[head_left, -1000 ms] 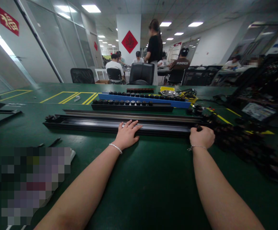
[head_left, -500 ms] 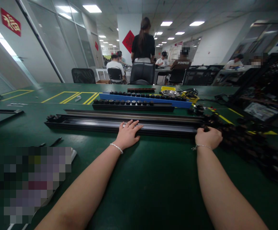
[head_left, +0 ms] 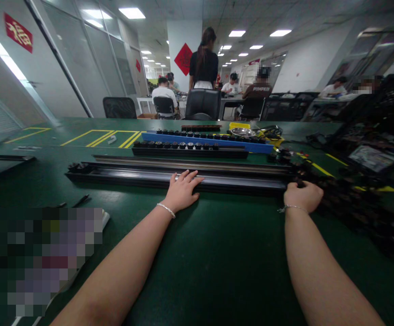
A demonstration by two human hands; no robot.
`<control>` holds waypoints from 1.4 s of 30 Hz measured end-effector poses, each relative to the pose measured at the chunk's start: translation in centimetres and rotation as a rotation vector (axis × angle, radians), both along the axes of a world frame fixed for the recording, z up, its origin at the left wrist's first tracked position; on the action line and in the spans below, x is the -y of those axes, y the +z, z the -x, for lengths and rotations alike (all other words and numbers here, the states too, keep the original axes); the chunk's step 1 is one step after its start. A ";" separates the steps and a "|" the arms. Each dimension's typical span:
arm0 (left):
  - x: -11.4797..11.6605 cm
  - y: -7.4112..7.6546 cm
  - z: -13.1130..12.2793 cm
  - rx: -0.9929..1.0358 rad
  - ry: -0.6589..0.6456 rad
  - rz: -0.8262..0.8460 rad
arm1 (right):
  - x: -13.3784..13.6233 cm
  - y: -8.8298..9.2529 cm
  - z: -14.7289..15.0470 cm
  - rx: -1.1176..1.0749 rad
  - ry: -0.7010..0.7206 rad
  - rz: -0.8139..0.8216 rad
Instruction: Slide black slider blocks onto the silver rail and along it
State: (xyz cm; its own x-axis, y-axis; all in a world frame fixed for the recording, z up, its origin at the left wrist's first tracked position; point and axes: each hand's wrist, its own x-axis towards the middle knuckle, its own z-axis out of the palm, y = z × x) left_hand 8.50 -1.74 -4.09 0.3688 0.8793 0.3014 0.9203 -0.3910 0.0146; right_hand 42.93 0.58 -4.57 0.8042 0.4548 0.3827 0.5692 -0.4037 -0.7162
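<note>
A long black channel rail [head_left: 135,175] with a shiny inner face lies across the green table. My left hand [head_left: 183,188] rests on the rail's near side, fingers spread. At the rail's right end, my right hand [head_left: 303,195] is closed, its fingers pinching a small dark part [head_left: 299,183] that is mostly hidden by the hand. A few black parts [head_left: 79,168] sit in the rail's left end. Behind my right hand spreads a pile of small black parts [head_left: 359,206], blurred and too dark to make out singly.
Farther back lie a shorter black rail [head_left: 190,151] holding several small parts, a blue rail [head_left: 254,147], a metal dish [head_left: 242,131] and a yellow tray [head_left: 239,125]. A pixelated flat object [head_left: 57,258] lies front left. Several people sit or stand beyond the table.
My right hand has shifted slightly to the right, still closed at the rail's end. My left hand stays in place on the rail. The view has moved a little.
</note>
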 end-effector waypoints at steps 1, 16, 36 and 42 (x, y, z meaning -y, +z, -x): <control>0.0 0.0 0.0 -0.002 0.000 0.000 | 0.0 0.0 0.0 0.001 -0.003 -0.004; -0.1 -0.2 0.1 0.007 -0.002 -0.002 | 0.3 0.6 0.1 -0.032 0.001 0.004; -0.2 -0.4 0.0 0.039 -0.030 -0.039 | -0.4 -1.3 -2.8 0.083 0.054 -0.047; -0.2 -0.4 0.0 0.036 -0.022 -0.035 | -0.6 -1.4 -2.7 0.098 0.047 -0.070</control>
